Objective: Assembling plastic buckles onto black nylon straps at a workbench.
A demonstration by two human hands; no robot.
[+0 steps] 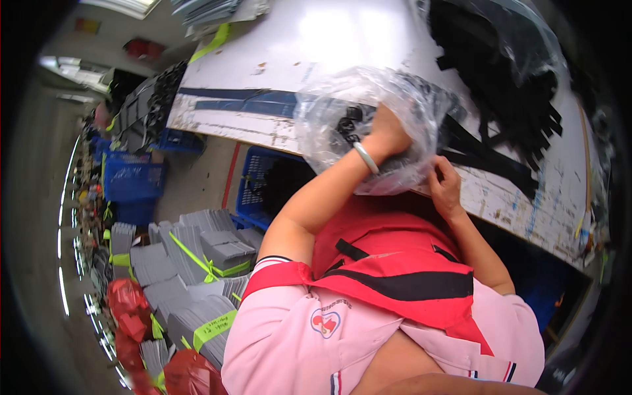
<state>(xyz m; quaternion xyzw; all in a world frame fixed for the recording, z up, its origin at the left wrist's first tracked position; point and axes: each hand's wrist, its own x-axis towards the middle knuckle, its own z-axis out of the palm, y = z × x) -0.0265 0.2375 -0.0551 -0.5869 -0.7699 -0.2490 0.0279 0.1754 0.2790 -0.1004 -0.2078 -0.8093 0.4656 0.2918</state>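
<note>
A clear plastic bag (322, 141) stands at the near edge of the white worktable, its mouth turned up toward me. Small black pieces (351, 124), plastic-looking, lie inside it. My left hand (391, 131), with a pale bangle (366, 158) at the wrist, reaches down into the bag; its fingertips are hidden among the folds and contents. At the bag's right side, my right hand (445, 187) is closed, thumb and fingers pinching at the rim. Dark straps (250, 103) run across the table behind the bag and out to its left.
A heap of black straps (490, 79) covers the table's right side, partly under more clear plastic (536, 39). Grey sheets (204, 13) are stacked at the far left corner. Below stand a blue crate (253, 181) and bundled grey stacks (191, 276) with yellow-green ties, beside red bags (128, 306).
</note>
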